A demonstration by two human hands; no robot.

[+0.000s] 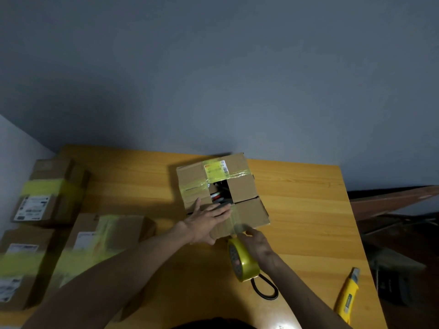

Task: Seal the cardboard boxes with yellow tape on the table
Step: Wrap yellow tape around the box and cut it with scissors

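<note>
Two bare forearms reach in from the bottom edge toward the open box [251, 213], which sits on the yellow wooden table [297, 210]. The left hand [206, 222] lies flat on the box's near flap, fingers straight and spread, pressing the cardboard down. Just at the box's near edge, the right hand [257, 244] curls around the yellow tape roll [242, 260], from which a pale strip of tape [237, 222] runs up onto that flap.

The flaps do not meet: a dark gap in the middle of the lid shows the contents, and tape crosses only the far side. To do this pass well, the left palm should probably hold both near flaps level while the roll is drawn straight over the gap toward the far edge, the strip kept taut so it does not wrinkle or sag into the opening. The fingers can then rub the strip down from the centre outward.

A yellow knife [346, 295] lies well to the right of the box, near the table edge, ready for cutting. A black cord loop [263, 288] rests just behind the roll. Left of the box stand three taped boxes [47, 193].
</note>
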